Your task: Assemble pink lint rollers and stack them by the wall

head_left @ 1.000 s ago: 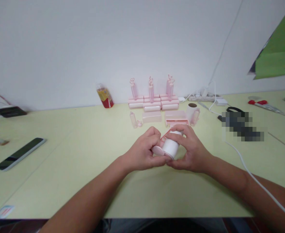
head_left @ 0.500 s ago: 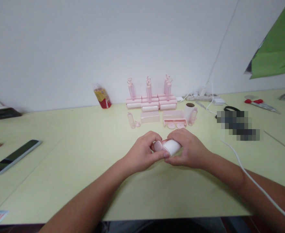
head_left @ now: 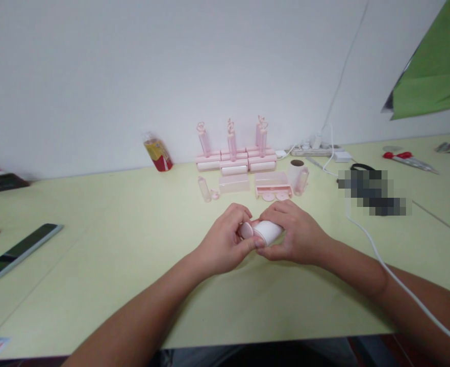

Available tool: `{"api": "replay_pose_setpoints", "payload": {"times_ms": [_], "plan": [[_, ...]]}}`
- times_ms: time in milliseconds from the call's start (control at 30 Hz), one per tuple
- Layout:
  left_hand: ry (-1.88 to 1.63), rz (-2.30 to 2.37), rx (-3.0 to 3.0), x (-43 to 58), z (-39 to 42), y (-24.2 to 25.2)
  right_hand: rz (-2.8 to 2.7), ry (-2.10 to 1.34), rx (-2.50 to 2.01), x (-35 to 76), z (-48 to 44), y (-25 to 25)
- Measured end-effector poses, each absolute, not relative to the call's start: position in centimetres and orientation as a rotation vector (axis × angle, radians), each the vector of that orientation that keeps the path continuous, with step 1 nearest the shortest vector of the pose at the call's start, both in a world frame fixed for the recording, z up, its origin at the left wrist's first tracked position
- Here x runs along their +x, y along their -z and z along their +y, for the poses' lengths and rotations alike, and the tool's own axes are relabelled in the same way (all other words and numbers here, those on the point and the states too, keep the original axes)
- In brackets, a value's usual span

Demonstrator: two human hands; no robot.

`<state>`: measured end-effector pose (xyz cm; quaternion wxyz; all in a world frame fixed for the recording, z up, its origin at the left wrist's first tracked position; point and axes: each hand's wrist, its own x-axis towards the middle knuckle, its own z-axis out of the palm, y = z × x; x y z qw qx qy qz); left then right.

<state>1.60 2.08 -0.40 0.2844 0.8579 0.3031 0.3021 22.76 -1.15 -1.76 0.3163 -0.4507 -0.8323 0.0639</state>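
Head view: we are holding a smooth white cylindrical roll [head_left: 269, 232] over the yellow-green worktop [head_left: 133, 219]; our left hand [head_left: 224, 239] is gripping its end beside a round pale-pink disc [head_left: 247, 230], and our right hand [head_left: 300, 234] is gripping its other end.

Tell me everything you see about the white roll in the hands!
The white roll is a smooth, plain cylinder, perhaps paper. It slants, its right end farther from the person. The right hand grips it; the left hand holds pink parts at its left end. Fingers hide some of it.
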Motion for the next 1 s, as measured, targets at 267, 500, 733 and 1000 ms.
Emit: {"api": "replay_pose_setpoints", "payload": {"times_ms": [267, 500, 733, 1000], "plan": [[-0.887, 0.792, 2.295, 1.8, 1.9, 1.1, -2.159, -0.132, -1.223, 22.6, -1.4, 1.7], [-0.931, 0.799, 2.318, 1.9, 1.8, 1.4, -2.168, -0.100, -1.256, 22.6, -1.4, 1.7], [-0.858, 0.780, 2.293, 1.5, 2.5, 1.8, -2.139, -0.075, -1.347, 23.0, -0.7, 2.5], [-0.924, 0.752, 2.171, 1.4, 3.2, 2.0, -2.107, -0.063, -1.279, 23.4, -0.1, 3.4]]}}
